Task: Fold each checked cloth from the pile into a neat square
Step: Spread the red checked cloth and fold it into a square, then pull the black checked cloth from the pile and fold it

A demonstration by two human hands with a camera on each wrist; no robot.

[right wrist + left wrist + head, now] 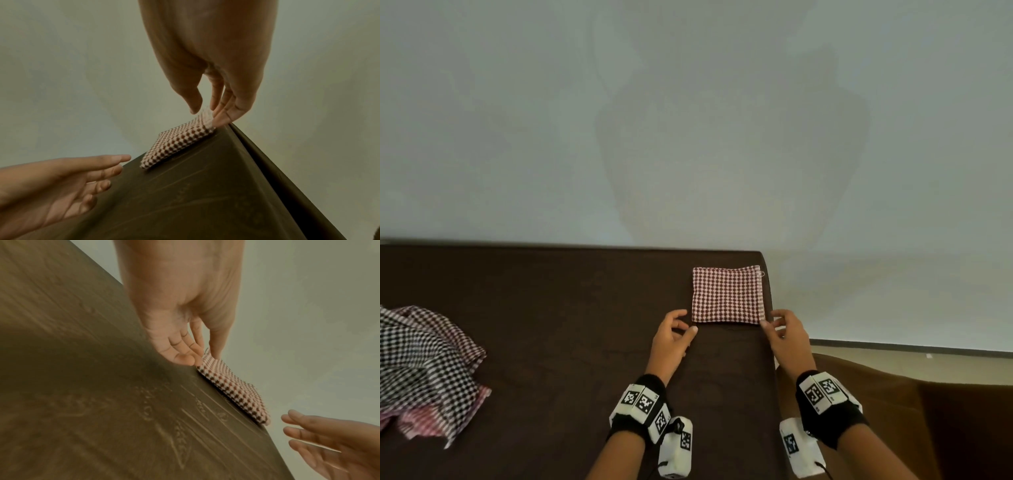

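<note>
Folded cloth (pixel 727 295): one red-checked square lies flat at the desk's (pixel 571 308) far right corner, this one looks finished.
Left hand (pixel 673 337): fingers relaxed, holding nothing, tips touching the near left corner.
Right hand (pixel 787 334): fingers loose, at the near right corner, no grip seen.
Pile (pixel 424 370): several crumpled checked cloths wait, well apart at the left.

Bare tabletop (pixel 568 308) between cloth piles
</note>
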